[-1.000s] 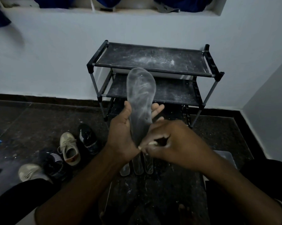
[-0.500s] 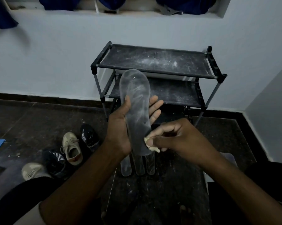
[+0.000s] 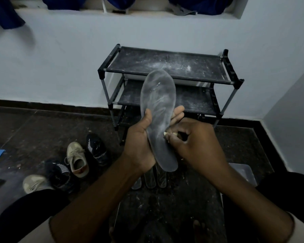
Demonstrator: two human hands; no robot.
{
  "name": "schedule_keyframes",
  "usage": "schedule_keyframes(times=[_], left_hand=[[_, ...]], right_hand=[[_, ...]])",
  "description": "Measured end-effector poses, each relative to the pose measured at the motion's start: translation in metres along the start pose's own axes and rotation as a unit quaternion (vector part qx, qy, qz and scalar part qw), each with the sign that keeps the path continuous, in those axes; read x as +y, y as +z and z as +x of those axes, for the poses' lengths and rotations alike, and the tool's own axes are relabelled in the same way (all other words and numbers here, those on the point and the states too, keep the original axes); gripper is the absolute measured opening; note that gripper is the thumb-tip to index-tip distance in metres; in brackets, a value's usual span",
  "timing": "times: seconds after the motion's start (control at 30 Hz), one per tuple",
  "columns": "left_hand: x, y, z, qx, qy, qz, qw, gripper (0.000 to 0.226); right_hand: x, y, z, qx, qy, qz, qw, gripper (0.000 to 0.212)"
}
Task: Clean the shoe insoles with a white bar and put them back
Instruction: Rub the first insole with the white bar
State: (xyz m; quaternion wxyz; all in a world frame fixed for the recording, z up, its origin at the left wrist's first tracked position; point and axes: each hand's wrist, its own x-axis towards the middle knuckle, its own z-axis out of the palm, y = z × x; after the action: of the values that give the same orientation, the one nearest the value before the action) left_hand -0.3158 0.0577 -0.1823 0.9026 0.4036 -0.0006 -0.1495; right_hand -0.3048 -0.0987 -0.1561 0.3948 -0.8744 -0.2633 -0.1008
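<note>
Center frame: my left hand [image 3: 139, 142] grips insole [image 3: 158, 109] mid-length, long axis up-frame, toe up. Right hand [image 3: 195, 142] pinches white bar [image 3: 165, 133], touching insole's frame-right edge, so I'd stroke lengthwise.

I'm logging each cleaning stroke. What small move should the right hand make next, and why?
Probably stroke the white bar heelward: the right hand pinches it against the middle of the insole, gripped upright by the left hand, and the heel end looks darker.

dim bluish light, heavy shadows low in frame, soft noisy detail, wide-angle bowing at the edges, no glare
</note>
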Motion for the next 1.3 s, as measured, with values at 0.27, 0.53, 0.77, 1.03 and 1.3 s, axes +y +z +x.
schedule_keyframes(times=[0.27, 0.53, 0.77, 1.03, 1.3], left_hand=[[-0.002, 0.003, -0.001, -0.014, -0.011, 0.008, 1.0, 0.074], [-0.004, 0.001, 0.0, -0.012, -0.022, 0.025, 0.999, 0.075], [-0.006, -0.002, 0.0, -0.004, -0.019, 0.034, 0.999, 0.074], [-0.004, 0.0, 0.0, 0.004, -0.021, 0.023, 1.0, 0.075], [-0.011, -0.001, 0.002, 0.002, -0.022, 0.017, 1.0, 0.072]], right_hand=[[0.0, -0.005, 0.003, -0.001, -0.025, -0.006, 1.0, 0.003], [0.003, -0.006, 0.0, -0.061, -0.02, 0.012, 0.998, 0.007], [-0.005, 0.0, -0.006, -0.088, -0.047, -0.007, 0.995, 0.007], [-0.005, 0.001, -0.005, -0.079, -0.047, 0.0, 0.996, 0.007], [-0.003, -0.002, 0.002, -0.024, -0.045, 0.003, 0.999, 0.009]])
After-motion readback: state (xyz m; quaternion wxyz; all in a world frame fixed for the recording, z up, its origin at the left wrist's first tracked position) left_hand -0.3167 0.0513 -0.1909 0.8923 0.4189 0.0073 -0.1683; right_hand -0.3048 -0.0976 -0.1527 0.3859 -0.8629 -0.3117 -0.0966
